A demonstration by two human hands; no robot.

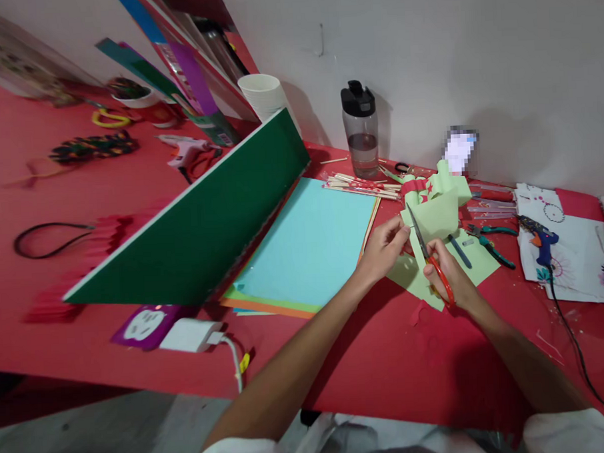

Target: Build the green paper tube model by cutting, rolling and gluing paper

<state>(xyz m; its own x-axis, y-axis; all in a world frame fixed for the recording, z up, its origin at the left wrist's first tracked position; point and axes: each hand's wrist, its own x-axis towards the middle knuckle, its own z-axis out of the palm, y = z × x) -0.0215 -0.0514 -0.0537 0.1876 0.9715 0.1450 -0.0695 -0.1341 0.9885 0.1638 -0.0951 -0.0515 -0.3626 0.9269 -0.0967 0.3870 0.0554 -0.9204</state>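
My right hand [446, 267] is closed round the red handles of a pair of scissors [440, 277]. Its dark blades point up and away, lying across a narrow length of light green paper [413, 240]. At the blade tips, my left hand [387, 244] pinches the edge of that paper, its thumb and forefinger together. Just beyond the blades lies a bundle of rolled and folded light green paper [438, 207] with red star shapes on it. Under both hands spreads a flat light green sheet [476, 259], with a dark blue pen-like stick [459, 252] on top.
Coloured sheets [303, 246] lie left of my hands beside a tilted green board [196, 224]. Behind are wooden sticks [363, 186] and a bottle [361, 134]. To the right are pliers [493, 245] and a blue glue gun [546, 246] with a trailing cord.
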